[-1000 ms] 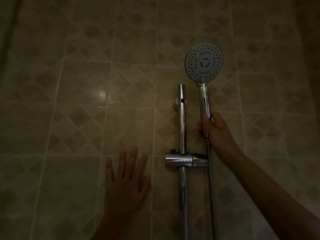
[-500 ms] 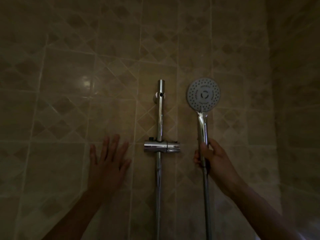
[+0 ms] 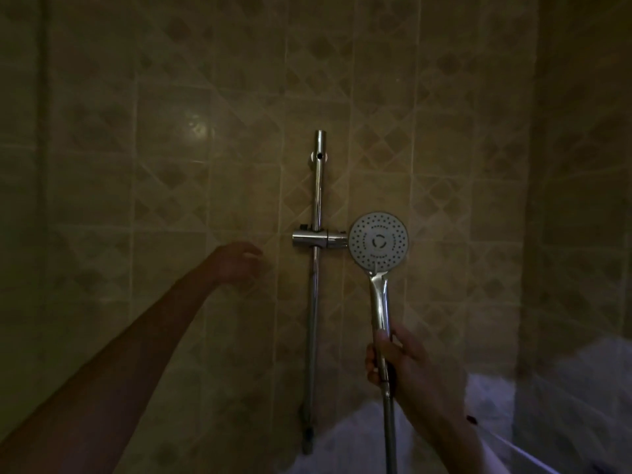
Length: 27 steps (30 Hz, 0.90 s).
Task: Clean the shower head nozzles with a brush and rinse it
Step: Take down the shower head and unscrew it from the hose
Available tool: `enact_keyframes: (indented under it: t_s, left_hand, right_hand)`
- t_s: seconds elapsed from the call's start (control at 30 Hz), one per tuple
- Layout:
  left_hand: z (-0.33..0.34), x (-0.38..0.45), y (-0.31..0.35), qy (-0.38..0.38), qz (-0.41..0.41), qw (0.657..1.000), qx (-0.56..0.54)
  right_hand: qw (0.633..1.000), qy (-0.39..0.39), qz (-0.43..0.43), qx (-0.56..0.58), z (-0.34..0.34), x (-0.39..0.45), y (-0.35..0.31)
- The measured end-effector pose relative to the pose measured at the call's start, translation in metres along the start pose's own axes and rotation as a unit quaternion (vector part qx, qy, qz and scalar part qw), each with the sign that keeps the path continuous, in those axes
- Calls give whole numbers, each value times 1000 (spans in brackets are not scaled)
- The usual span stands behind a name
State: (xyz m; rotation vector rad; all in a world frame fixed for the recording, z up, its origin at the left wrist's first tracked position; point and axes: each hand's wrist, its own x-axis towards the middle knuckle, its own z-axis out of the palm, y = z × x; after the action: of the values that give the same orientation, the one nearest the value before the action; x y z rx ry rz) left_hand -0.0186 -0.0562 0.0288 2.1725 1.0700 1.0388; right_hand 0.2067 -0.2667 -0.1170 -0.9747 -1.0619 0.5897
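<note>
The shower head (image 3: 378, 240) is a round grey disc with many nozzle holes on a chrome handle, its face turned toward me. My right hand (image 3: 403, 366) grips the lower end of that handle where the metal hose (image 3: 390, 436) joins. The head sits just right of the chrome holder bracket (image 3: 319, 239), out of it. My left hand (image 3: 236, 261) is held out near the tiled wall left of the rail, fingers loosely curled, holding nothing. No brush is visible.
A vertical chrome slide rail (image 3: 317, 268) is fixed to the beige patterned wall tiles (image 3: 171, 165). A side wall (image 3: 581, 200) closes the corner on the right. A pale blurred surface (image 3: 496, 405) lies at the lower right. The lighting is dim.
The view has pulled back and things sit lower in frame. My right hand has lowered the shower head level with the bracket. My left hand has lifted off the wall and curled.
</note>
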Motion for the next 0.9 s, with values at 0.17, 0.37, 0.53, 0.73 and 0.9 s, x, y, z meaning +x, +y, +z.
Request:
enact_keyframes:
  t_s: [0.17,0.37,0.53,0.73,0.9]
  left_hand:
    - [67,-106,-23,-20,-10,982,-187]
    - [145,-208,-52,-65,-118,913,-384]
    - [189,-263,-72,-80,-168,891,-414]
    - [209,-306,-90,-135,-180,847,-482]
    - [227,-322,-98,-83,-215,854,-467]
  right_hand:
    - [995,7,84,52,15,-57,23]
    - [991,2,130,27,28,-125,61]
    - [980,-29,198,-6,26,-172,104]
    - [961,-60,268,24,26,-210,131]
    - [950,-94,294,37,31,-232,139]
